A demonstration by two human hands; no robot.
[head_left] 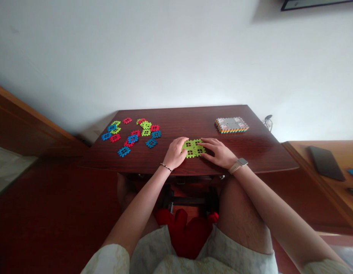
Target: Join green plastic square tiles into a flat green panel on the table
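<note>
A flat block of joined green waffle tiles (pixel 193 148) lies on the dark wooden table (pixel 259 152) near its front edge. My left hand (pixel 175 153) rests against the block's left side, with fingers curled over its edge. My right hand (pixel 220 153) presses on the block's right side, its fingers spread flat across the tiles. Both hands hold the green block down between them.
Several loose red, blue and green tiles (pixel 132 134) are scattered at the table's left. A stack of joined tiles with a grey top (pixel 231 125) sits at the back right. A lighter desk with a dark tablet (pixel 325 163) stands to the right. A white wall is behind.
</note>
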